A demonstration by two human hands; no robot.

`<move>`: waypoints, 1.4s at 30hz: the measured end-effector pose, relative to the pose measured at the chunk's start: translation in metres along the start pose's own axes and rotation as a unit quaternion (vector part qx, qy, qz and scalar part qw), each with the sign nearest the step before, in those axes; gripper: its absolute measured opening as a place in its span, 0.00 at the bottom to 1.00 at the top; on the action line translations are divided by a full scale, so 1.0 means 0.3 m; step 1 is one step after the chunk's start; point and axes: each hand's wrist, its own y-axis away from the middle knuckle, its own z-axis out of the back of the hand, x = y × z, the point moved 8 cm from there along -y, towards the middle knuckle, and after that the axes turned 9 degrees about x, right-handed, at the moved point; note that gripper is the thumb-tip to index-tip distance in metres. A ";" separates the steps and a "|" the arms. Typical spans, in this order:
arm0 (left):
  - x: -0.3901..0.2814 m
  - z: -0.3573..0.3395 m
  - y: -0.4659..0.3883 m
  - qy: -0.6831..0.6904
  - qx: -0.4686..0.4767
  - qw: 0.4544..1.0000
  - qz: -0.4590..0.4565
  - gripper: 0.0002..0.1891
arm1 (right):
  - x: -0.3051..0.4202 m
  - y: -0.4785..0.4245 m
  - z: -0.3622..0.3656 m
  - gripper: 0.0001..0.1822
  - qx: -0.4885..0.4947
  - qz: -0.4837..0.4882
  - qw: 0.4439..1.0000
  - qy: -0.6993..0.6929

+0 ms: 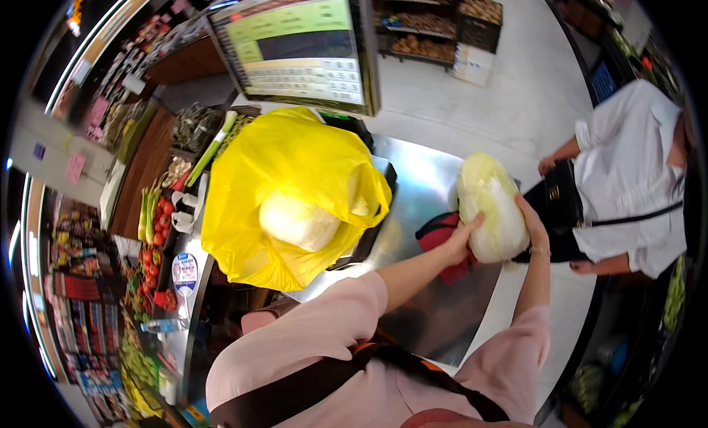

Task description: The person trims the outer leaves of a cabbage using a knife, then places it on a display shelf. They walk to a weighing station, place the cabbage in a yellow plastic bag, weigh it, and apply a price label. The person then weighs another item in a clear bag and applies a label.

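Observation:
Between my two hands is a large napa cabbage (491,209) that looks wrapped in clear film, above the right part of a steel counter (409,162). My left hand (464,240) grips its near left side, and my right hand (534,223) its right side. Just below and left of the cabbage lies a red and black pouch (442,234), partly hidden by my left hand and arm. To the left, a yellow plastic bag (276,151) stands open with a pale cabbage (298,220) showing inside.
A touch screen (304,46) stands behind the yellow bag. Tomatoes (160,223), a leek (213,146) and a hand fan (185,270) lie on the left. At the right, a person in a white shirt (625,190) stands near the counter's end. Vegetable crates (426,46) are farther back.

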 end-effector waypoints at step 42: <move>-1.573 0.080 1.301 -0.309 -0.004 0.951 0.014 0.33 | 0.349 0.190 -1.791 0.56 0.076 0.034 0.924 0.372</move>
